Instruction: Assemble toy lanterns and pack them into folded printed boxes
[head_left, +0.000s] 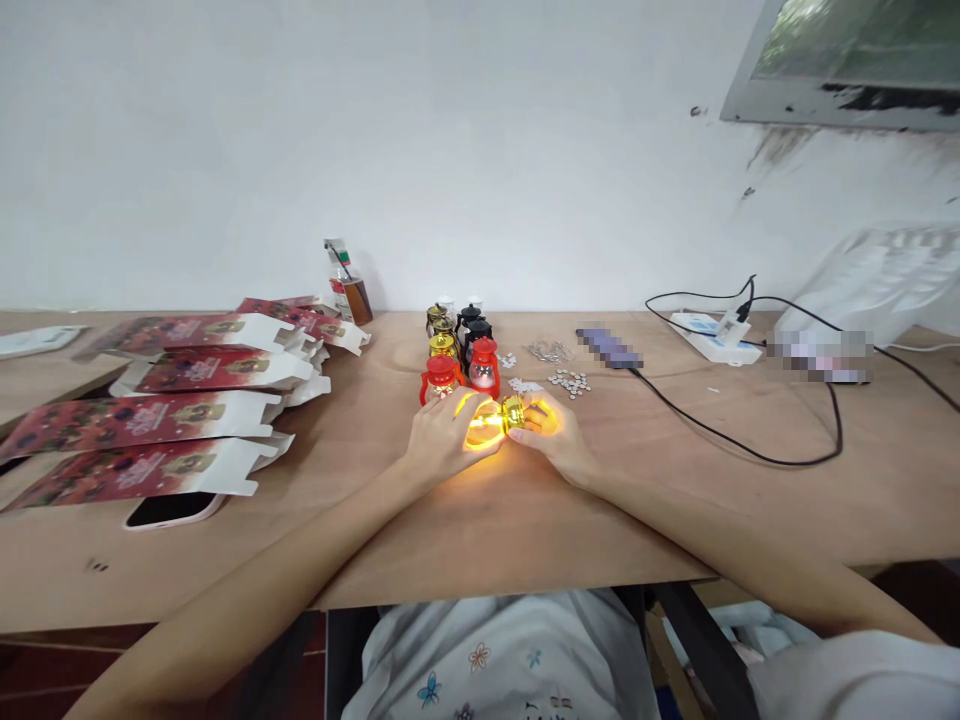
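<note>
Both hands hold a small gold lantern on its side, glowing bright yellow, just above the table. My left hand wraps around its clear, lit part. My right hand grips the gold end, fingers curled behind it. Just beyond my left hand stand a red lantern and a second red lantern, both upright. Behind them are gold lanterns and black lanterns in two rows. Small round white pieces lie beyond my right hand, with a pile of small metal-looking pieces farther back.
Flattened red printed boxes overlap at the left, partly covering a phone. A bottle stands by the wall. At the right, a phone trails a black cable near a white power strip.
</note>
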